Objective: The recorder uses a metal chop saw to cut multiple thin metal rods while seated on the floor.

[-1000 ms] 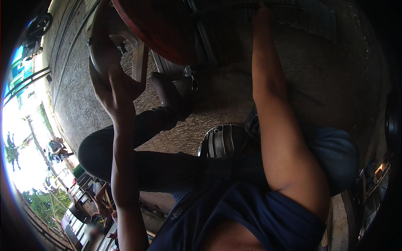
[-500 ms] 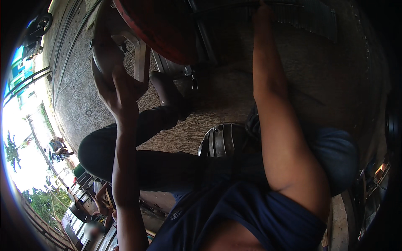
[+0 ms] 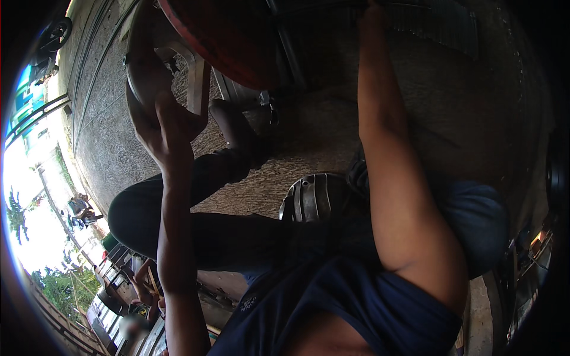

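Observation:
My left hand [image 3: 169, 124] is closed around the lower end of a curved, dull-silver metal part [image 3: 145, 74] at the upper left. A pale angular bracket [image 3: 199, 83] stands just right of that part, with a gap between them. Close beside both is a large, round-edged red piece [image 3: 214, 44], cut off by the top edge. My right hand [image 3: 373, 16] is stretched far forward at the top, by a thin dark bar. Deep shadow hides its fingers, so what it holds or touches cannot be made out.
A ribbed metal cover [image 3: 306, 199] lies on the rough concrete floor [image 3: 249, 193] between my legs. Corrugated sheet [image 3: 442, 29] is at the upper right. Long thin rods [image 3: 95, 65] run along the floor at left. Another person [image 3: 142, 291] is at the lower left.
The metal part, my left hand and the red piece sit slightly farther left in the picture. My grip looks the same, and my right arm has hardly moved.

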`<state>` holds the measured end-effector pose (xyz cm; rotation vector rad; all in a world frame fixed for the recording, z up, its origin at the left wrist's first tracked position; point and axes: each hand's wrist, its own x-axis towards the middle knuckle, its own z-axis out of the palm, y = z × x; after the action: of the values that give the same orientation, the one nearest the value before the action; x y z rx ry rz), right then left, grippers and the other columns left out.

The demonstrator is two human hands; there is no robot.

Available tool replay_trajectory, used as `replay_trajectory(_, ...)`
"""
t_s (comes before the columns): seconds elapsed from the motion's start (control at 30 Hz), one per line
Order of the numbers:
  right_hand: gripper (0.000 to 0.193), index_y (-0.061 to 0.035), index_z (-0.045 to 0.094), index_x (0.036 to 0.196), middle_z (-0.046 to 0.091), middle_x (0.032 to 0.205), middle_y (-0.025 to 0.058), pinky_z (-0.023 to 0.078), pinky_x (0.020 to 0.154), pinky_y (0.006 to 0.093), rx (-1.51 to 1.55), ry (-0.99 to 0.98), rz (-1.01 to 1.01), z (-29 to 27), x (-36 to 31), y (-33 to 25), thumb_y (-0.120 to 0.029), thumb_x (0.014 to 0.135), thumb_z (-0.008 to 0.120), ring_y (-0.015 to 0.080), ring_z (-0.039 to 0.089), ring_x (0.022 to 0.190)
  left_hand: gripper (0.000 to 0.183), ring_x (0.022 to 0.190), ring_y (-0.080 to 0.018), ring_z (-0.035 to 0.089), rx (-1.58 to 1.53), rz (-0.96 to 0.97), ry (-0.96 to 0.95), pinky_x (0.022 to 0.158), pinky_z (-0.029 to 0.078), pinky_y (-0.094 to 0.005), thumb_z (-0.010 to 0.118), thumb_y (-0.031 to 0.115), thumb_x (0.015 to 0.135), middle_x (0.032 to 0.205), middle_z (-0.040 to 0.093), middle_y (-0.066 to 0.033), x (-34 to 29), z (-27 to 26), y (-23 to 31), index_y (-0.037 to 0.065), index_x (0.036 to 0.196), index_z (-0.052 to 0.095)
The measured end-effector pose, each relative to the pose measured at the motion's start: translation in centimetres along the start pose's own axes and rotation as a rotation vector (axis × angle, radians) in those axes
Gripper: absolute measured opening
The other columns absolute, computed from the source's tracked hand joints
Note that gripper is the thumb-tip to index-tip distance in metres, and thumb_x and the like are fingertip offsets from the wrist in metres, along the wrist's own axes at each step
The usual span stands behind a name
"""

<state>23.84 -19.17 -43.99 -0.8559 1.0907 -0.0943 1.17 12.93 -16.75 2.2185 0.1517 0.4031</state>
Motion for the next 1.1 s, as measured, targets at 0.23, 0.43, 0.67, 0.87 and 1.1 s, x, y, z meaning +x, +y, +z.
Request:
replay_trajectory(0.23, 0.047, 0.0056, 0.051, 0.129, 0.055, 0.13, 0.0168, 0.041, 0.097, 0.0399, 0.003, -0.039, -0.068, 0.0, 1.0, 0.6, -0.022, 0.091, 0.061, 0.0296, 0.055, 0.116, 0.053, 0.073, -0.0067, 0.051, 0.027, 0.082, 0.055, 0.064, 0.041, -0.0227, 0.053, 0.025, 0.094, 0.104, 0.059, -0.0066, 0.3, 0.3, -0.6, 0.001, 0.139, 0.039)
replay_trajectory(0.43, 0.039, 0.0004, 0.057, 0.123, 0.06, 0.115, 0.0082, 0.044, 0.078, 0.0327, -0.5, 0.088, 0.06, 0.1, -0.8, -0.9, -0.025, 0.094, 0.056, 0.0191, 0.052, 0.083, 0.061, 0.098, -0.0191, 0.049, 0.027, 0.006, 0.015, 0.082, 0.039, -0.032, 0.053, 0.03, 0.093, 0.118, 0.053, -0.0156, 0.0, -0.2, -0.3, -0.002, 0.141, 0.033)
replay_trajectory(0.67, 0.039, -0.0004, 0.054, 0.126, 0.058, 0.118, 0.0078, 0.041, 0.081, 0.0303, -0.141, 0.029, 0.015, 0.0, 2.3, 1.0, -0.022, 0.094, 0.054, 0.0202, 0.051, 0.089, 0.065, 0.119, -0.0306, 0.052, -0.042, -0.025, 0.027, 0.1, 0.041, -0.0404, 0.054, 0.029, 0.092, 0.129, 0.051, -0.0233, 0.1, 0.3, 0.4, -0.005, 0.142, 0.031)
replay_trajectory(0.87, 0.044, 0.0004, 0.048, 0.132, 0.054, 0.13, 0.0108, 0.04, 0.092, 0.0325, -0.129, 0.035, 0.012, 0.1, 2.7, 0.7, -0.021, 0.094, 0.053, 0.0249, 0.053, 0.108, 0.061, 0.117, -0.0286, 0.053, -0.072, -0.034, 0.051, 0.098, 0.042, -0.0388, 0.054, 0.025, 0.092, 0.127, 0.053, -0.022, 0.1, 0.4, 0.7, -0.004, 0.141, 0.034)
replay_trajectory(1.1, 0.043, 0.0008, 0.05, 0.131, 0.054, 0.132, 0.013, 0.043, 0.093, 0.0368, -0.032, -0.039, 0.074, -0.2, 1.3, 0.1, -0.024, 0.096, 0.053, 0.0254, 0.054, 0.108, 0.061, 0.116, -0.0277, 0.053, -0.064, -0.053, 0.061, 0.098, 0.042, -0.0383, 0.054, 0.026, 0.092, 0.125, 0.053, -0.0206, -0.1, 0.4, 0.6, -0.005, 0.141, 0.034)
